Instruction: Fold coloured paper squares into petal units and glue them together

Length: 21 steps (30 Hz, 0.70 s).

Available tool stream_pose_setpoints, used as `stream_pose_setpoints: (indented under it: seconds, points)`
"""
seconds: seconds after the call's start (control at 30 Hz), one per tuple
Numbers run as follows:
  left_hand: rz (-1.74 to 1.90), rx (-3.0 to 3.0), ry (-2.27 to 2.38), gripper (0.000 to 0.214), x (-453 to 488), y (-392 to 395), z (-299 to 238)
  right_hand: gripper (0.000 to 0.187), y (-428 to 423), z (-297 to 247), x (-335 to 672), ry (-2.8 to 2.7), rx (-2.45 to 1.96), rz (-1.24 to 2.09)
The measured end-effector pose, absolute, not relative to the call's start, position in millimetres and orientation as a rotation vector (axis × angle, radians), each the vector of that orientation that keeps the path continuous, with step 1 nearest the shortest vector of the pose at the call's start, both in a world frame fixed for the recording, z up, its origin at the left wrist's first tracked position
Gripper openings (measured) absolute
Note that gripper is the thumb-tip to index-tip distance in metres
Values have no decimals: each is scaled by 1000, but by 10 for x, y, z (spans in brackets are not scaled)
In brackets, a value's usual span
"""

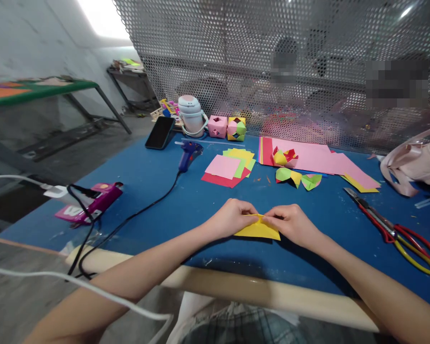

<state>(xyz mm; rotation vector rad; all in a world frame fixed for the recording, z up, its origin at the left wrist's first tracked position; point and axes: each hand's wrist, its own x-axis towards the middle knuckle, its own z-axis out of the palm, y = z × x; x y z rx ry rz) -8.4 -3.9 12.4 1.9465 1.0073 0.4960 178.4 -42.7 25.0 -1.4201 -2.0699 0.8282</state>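
A yellow sheet of paper [258, 230], partly folded, is held just above the blue tabletop near its front edge. My left hand [234, 217] pinches the paper's upper edge from the left, thumb and fingers closed on it. From the right, my right hand [290, 222] pinches the same edge, its fingertips close to the left ones. Beyond the hands lies a stack of square papers [222, 167] in pink, red, green and yellow. Folded paper pieces [288, 176] in green, yellow and red sit further right, beside a red and yellow folded piece [285, 156].
A blue glue gun [189, 152] trails a black cord to a magenta power strip [93, 203] at left. Scissors [397, 231] lie at right. A phone [160, 133], a white lidded container [191, 116] and paper cubes [218, 126] stand along the back, before a perforated metal panel [215, 57].
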Motion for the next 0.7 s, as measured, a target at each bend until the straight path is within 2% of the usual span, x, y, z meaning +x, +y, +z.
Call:
stream_pose_setpoints:
  seconds: [0.27,0.7]
  points:
    - [509,1965,972,25,-87,-40,165,23,-430,221,1703,-2055,-1353,700]
    - [140,1793,654,37,-292,79,336,20,-425,174,1733,-2008,-1431,794]
